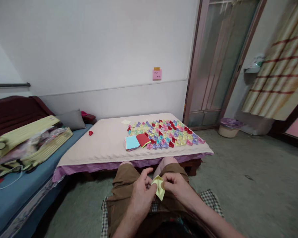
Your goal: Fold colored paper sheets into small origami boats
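Head view: the left hand (pixel 141 193) and right hand (pixel 177 186) pinch a half-folded yellow paper (pixel 159 187) above the lap. On the table (pixel 101 145) ahead, rows of finished folded pieces (pixel 167 134) lie beside a stack of flat sheets (pixel 132 142), apparently not yet folded.

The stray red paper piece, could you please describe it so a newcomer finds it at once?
Start at the cream mattress in mid-room. Its right half bears rows of coloured folded papers. The red piece lies alone near the left edge, touching nothing.
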Tool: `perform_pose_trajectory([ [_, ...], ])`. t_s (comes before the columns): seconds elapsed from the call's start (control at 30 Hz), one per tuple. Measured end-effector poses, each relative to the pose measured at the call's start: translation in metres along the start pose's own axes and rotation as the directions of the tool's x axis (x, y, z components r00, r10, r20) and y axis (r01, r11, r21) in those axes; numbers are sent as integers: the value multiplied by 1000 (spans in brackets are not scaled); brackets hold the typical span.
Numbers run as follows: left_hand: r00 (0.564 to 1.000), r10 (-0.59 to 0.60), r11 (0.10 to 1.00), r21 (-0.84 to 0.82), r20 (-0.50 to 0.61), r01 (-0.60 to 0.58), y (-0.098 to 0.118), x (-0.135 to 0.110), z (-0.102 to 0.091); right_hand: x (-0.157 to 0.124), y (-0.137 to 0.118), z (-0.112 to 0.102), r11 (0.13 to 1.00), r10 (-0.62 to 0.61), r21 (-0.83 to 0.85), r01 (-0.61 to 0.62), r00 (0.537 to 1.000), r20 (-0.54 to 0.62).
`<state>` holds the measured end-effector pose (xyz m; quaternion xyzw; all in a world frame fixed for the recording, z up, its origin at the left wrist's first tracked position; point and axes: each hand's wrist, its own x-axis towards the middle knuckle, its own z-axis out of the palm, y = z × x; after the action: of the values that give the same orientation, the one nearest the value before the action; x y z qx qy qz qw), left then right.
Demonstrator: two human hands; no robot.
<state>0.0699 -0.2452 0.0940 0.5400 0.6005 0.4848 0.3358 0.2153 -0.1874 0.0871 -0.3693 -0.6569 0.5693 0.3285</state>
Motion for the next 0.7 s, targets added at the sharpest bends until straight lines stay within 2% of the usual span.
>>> perform_pose_trajectory([
  [0.13,1000,-24,998,-59,-5,23,1,1,-1,2,3,-3,1000,3,-26,-3,1000,27],
  [0.3,997,38,999,18,-71,-37,-1,-2,4,1,1,1,998,13,-70,-9,999,50],
  [0.47,996,31,991,132,-89,-18,-2,-5,10,-3,-5,8,995,-9,-97,9,1000,-1],
  [0.6,996,29,992,128,-85,-18,-1,-7,11,-4,-8,11,987,-28,-159,24,999,-25],
  [0.7,997,25,996,91,-77,-18,0,-7,11,-5,-9,11,986,-44,-161,46,999,16],
])
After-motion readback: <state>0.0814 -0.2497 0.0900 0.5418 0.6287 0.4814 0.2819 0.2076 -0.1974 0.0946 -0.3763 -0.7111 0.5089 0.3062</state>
